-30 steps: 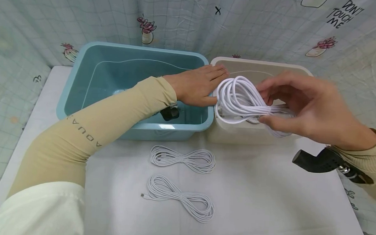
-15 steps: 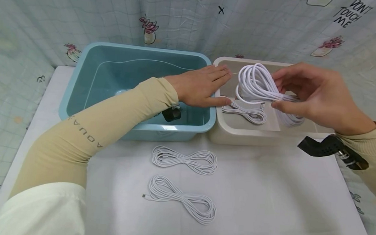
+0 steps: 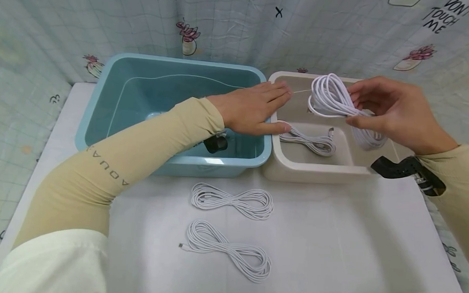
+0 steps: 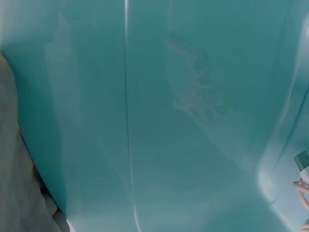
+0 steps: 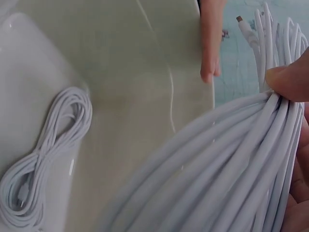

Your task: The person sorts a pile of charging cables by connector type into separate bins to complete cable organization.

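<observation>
My right hand (image 3: 399, 113) pinches a bundled white cable (image 3: 331, 96) at its gathered middle, above the beige bin (image 3: 325, 168). One plug end sticks up beside the thumb in the right wrist view, and the loops (image 5: 217, 159) fan out below. My left hand (image 3: 256, 108) rests with straight fingers over the adjoining rims of the teal bin (image 3: 218, 160) and the beige bin. Another bundled white cable (image 3: 316, 144) lies on the beige bin's floor, partly hidden behind the left thumb. In the left wrist view, a USB plug (image 4: 302, 160) shows at the right edge.
Two white cables, an upper one (image 3: 233, 201) and a lower one (image 3: 230, 252), lie in figure-eight bundles on the white tablecloth (image 3: 333, 240) in front of the bins. A patterned curtain (image 3: 240, 27) hangs close behind the bins.
My right hand has drawn the bundled cable back and to the right, uncovering the cable lying in the beige bin. The left hand has stayed on the rims.
</observation>
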`<state>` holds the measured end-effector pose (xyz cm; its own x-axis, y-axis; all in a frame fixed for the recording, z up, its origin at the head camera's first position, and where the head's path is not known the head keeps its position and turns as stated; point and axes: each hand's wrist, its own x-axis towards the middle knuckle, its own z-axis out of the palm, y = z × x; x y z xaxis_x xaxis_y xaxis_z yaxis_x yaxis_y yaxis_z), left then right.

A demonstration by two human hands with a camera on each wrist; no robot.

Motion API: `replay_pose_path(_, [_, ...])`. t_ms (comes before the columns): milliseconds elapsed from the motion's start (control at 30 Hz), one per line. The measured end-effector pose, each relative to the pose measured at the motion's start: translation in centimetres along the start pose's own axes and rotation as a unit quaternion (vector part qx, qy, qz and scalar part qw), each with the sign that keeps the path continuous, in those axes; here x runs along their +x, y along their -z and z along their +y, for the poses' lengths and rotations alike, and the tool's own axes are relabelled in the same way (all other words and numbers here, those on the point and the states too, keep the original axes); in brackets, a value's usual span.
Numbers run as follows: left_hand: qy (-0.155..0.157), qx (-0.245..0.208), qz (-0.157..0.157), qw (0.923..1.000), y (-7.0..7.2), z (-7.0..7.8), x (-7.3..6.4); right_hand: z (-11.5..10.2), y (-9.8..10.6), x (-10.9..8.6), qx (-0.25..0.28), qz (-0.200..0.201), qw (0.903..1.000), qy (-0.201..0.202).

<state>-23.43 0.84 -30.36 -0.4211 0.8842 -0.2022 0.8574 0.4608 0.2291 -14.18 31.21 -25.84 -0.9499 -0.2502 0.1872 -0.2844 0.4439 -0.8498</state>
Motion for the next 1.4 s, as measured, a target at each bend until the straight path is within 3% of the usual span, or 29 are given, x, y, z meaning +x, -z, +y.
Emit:
replay_pose_path(100, [-0.001,-0.006,-0.002,1.0000,-0.1,0.0,0.1,0.9,0.4,0.3,-0.050,0.006,0.9985,-0.024])
replay_pose_path(367, [0.002,-0.007,0.000,1.0000,-0.2,0.1,0.2,3.0,1.6,1.3,-0.073,0.013,0.9950,-0.067])
replay_pose_path(933, [0.001,-0.008,0.006,0.9999,-0.3,0.5,0.4,6.4,2.4,2.5,-0.086,0.011,0.9879,-0.128])
replay_pose_path(1400, [0.007,-0.007,-0.003,0.9999,0.1,0.1,0.0,7.7,2.3,3.0,-0.089,-0.020,0.9854,-0.144])
